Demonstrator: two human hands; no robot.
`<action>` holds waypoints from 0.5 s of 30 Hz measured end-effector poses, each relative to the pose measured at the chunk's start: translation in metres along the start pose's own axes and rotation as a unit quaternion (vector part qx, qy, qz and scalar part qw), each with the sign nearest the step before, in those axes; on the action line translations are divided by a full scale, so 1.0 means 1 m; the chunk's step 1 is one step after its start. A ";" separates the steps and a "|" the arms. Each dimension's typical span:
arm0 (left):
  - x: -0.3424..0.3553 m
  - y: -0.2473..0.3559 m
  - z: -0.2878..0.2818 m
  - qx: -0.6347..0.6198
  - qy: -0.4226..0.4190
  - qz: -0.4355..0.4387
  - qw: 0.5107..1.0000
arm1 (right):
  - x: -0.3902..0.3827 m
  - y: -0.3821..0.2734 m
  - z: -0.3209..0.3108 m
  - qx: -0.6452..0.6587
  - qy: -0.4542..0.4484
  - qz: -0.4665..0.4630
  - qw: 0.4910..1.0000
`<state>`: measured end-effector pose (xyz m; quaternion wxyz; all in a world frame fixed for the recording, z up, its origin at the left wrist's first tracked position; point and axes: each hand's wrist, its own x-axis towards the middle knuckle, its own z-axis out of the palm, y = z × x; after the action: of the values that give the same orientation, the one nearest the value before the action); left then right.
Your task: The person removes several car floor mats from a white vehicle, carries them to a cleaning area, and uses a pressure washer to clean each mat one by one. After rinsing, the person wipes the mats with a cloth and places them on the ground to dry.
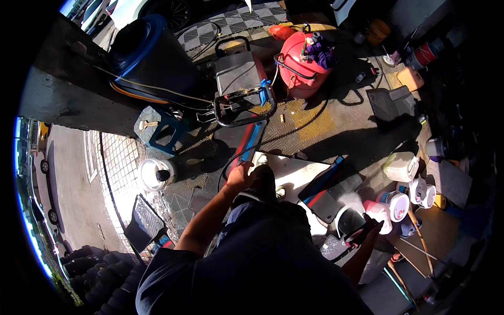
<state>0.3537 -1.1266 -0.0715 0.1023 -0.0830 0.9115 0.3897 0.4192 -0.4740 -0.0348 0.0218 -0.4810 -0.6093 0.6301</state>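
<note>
My left hand (240, 177) grips the near end of a black car floor mat (231, 140) with a red and a blue stripe. The mat stretches away from me over the patterned ground matting. In shadow on the right, my right hand (369, 229) is closed round a dark spray gun (355, 237), with a black hose (344, 255) near it. A pale mist (350, 201) hangs beyond that hand. Another striped floor mat (321, 203) lies between my feet and the white jugs. At the left, a further floor mat (146, 224) rests tilted.
Ahead stand a large blue barrel (147, 58), a framed machine (239, 73) and a red drum (302, 68). A blue stool (160, 128) and white bucket (152, 175) are at the left. White jugs (397, 206), sticks (420, 236) and a grey mat (391, 102) lie right.
</note>
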 end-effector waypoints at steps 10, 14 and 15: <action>0.363 -0.156 0.012 -0.085 0.097 -0.295 0.947 | 0.070 -0.068 0.021 -0.118 0.039 -0.108 0.986; 0.412 -0.228 0.024 -0.143 0.069 -0.469 0.869 | 0.034 -0.133 0.090 -0.095 0.169 0.006 0.981; 0.414 -0.269 0.038 -0.172 0.056 -0.463 0.868 | 0.035 -0.153 0.101 -0.074 0.126 -0.012 0.989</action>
<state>0.0210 -1.3121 -0.3870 0.2032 -0.5333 0.6912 0.4434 0.2510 -0.4889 0.0449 0.0700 -0.5494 -0.6524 0.5174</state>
